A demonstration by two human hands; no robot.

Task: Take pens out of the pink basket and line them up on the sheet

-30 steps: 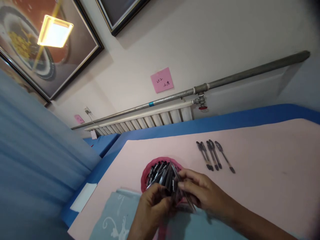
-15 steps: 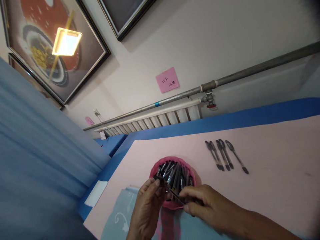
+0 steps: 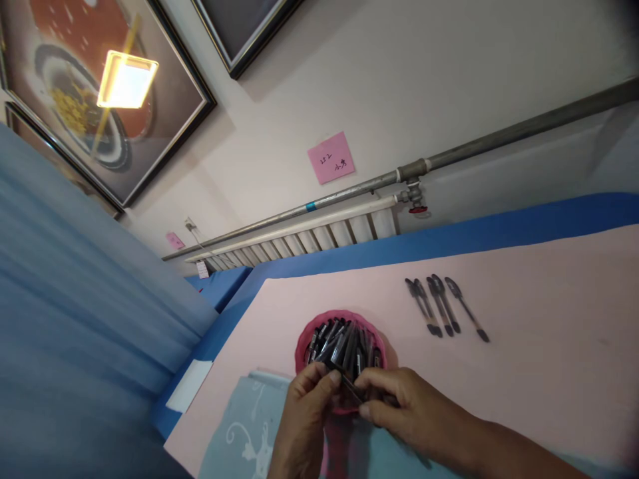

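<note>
Over the near edge of a round pink basket (image 3: 299, 349), my two hands hold one thin dark pen (image 3: 352, 387) between them, tilted down to the right. The fingers of my left hand (image 3: 310, 406) pinch its thicker black upper end. My right hand (image 3: 399, 399) is closed on the lower end, with thumb and forefinger pressed together; part of the pen is hidden there. The basket is filled with many black and clear pens (image 3: 344, 342). To the right, several similar dark pens (image 3: 439, 306) lie side by side on the pink table cover (image 3: 539, 313).
A light blue patterned cloth (image 3: 239, 426) lies at the near left of the table. White paper (image 3: 190, 386) rests by the left edge, beside a blue curtain (image 3: 74, 319). Behind the table are a radiator (image 3: 329, 236), a pipe (image 3: 359, 185) and a pink note (image 3: 330, 158) on the wall.
My left hand has moved slightly right and down, closer to my right hand, so less of the pen shows between them. The view has shifted a little.
</note>
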